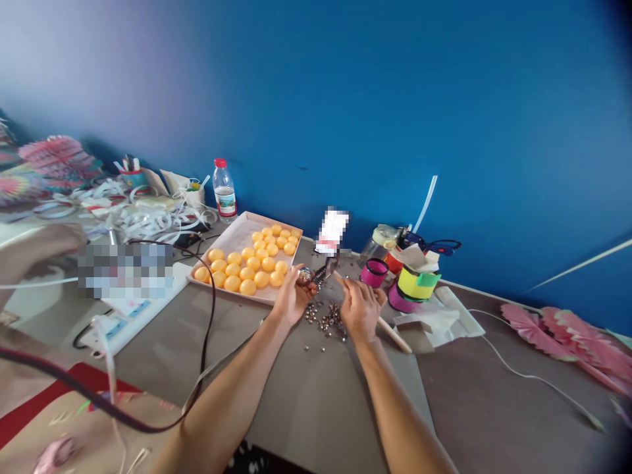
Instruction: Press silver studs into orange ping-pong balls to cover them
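My left hand [291,296] is closed around a shiny, silvery round piece [305,276] that shows between its thumb and fingers. Close by on the right, my right hand [361,306] has its fingers drawn together with the index finger pointing toward the left hand. Whatever those fingers pinch is too small to make out. Loose shiny metallic beads [330,317] lie scattered on the grey table between and below both hands. A dark object [323,271] stands just behind the hands, below a phone [332,230] with a lit, blurred-out screen.
A shallow tray [232,227] of orange-yellow balls [247,272] sits to the left. Behind it stands a plastic bottle [224,191]. On the right are a magenta ring-shaped roll [374,272], a glass jar [380,243] and pink paper fans [557,336]. Cables and a power strip [133,322] lie left.
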A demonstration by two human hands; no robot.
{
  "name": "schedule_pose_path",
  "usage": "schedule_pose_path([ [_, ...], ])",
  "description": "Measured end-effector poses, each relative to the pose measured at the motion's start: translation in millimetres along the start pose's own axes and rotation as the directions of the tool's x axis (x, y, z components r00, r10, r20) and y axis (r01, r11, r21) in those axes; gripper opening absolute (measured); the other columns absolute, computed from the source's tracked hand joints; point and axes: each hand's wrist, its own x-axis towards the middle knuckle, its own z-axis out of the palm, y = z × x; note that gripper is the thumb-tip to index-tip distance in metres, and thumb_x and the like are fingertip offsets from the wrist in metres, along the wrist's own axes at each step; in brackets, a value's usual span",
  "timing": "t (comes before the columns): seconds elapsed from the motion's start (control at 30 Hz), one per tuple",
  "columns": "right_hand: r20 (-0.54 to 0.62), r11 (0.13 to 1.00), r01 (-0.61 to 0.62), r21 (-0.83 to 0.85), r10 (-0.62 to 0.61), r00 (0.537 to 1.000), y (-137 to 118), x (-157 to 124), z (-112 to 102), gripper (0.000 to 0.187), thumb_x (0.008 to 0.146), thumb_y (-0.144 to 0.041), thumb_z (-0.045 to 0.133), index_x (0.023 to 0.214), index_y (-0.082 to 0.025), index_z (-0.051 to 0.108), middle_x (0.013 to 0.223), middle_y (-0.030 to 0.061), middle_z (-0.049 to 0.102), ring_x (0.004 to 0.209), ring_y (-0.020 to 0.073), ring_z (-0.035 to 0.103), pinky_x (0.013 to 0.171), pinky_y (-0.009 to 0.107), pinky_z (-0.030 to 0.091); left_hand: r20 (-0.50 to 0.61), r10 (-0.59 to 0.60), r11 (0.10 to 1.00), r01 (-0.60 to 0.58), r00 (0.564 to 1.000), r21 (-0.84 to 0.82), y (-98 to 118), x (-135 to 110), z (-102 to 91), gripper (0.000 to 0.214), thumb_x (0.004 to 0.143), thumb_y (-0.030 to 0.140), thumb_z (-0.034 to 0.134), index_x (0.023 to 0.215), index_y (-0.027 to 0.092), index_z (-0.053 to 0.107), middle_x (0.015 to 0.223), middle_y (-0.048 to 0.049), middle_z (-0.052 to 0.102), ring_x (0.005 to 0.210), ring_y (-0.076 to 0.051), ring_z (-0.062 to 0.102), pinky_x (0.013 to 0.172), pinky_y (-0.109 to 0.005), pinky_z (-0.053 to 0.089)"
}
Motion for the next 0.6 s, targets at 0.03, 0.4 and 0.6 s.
schedule_pose_path([
  [0.03, 0.020, 0.999, -0.027, -0.022, 0.027, 0.999, 4, -1, 2, 0.020, 0.090, -0.018, 0.046, 0.098, -0.019, 0.064, 0.091, 0.0061, 0.070, 0.083, 0.0185, 0.059, 0.089, 0.036, 0.026, 0.008, 0.007, 1.000, -0.007, 1.000, 0.019, 0, 0, 0.3, 0.039, 0.075, 0.041, 0.070, 0.102, 0.021, 0.052, 0.077, -0.0010, 0.061, 0.054, -0.011, 0.055, 0.052, -0.023, 0.044],
  [0.4, 0.261, 0.957, -0.239, -0.166, 0.276, 0.925, 21, -9, 14, 0.025, 0.086, -0.014, 0.047, 0.096, -0.020, 0.068, 0.089, 0.0082, 0.068, 0.086, 0.0221, 0.055, 0.088, 0.037, 0.024, 0.037, 0.038, 0.985, -0.044, 0.999, 0.165, -2, 0, 0.9, 0.033, 0.073, 0.034, 0.071, 0.095, 0.019, 0.051, 0.074, -0.0005, 0.060, 0.048, -0.007, 0.048, 0.048, -0.021, 0.037],
  [0.6, 0.323, 0.966, -0.230, -0.116, 0.256, 0.911, 19, -8, 14, 0.026, 0.084, -0.014, 0.048, 0.097, -0.021, 0.069, 0.100, 0.0098, 0.064, 0.091, 0.0227, 0.054, 0.086, 0.037, 0.027, 0.046, 0.044, 0.982, -0.052, 0.998, 0.181, -3, -1, 1.2, 0.036, 0.073, 0.038, 0.072, 0.095, 0.019, 0.052, 0.073, -0.0003, 0.060, 0.047, -0.007, 0.047, 0.048, -0.021, 0.036],
])
